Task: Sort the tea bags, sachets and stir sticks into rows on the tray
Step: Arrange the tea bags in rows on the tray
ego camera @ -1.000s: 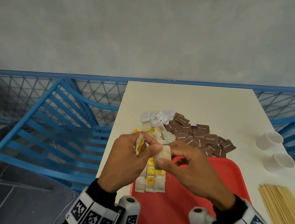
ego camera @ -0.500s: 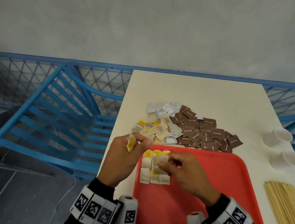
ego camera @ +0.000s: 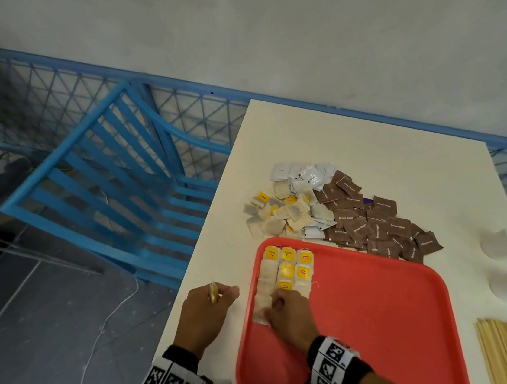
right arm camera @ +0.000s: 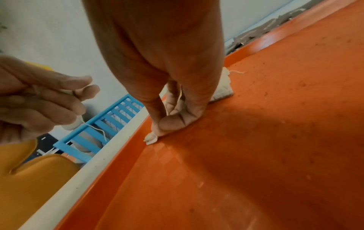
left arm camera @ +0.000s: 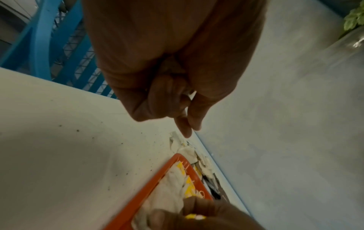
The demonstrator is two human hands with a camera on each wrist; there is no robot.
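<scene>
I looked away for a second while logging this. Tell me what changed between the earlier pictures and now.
The right hand came down from mid-air, where both hands met, and now presses its tea bag onto the red tray, at the near end of the tea bag rows. The left hand drew back to the left, off the tray, and keeps its grip on another tea bag. The loose piles, cups and stir sticks stayed put.

Bare red tray [ego camera: 371,320] floor right of the tea-bag rows [ego camera: 288,271]; sachet heaps [ego camera: 372,219] crowding its far rim.
</scene>
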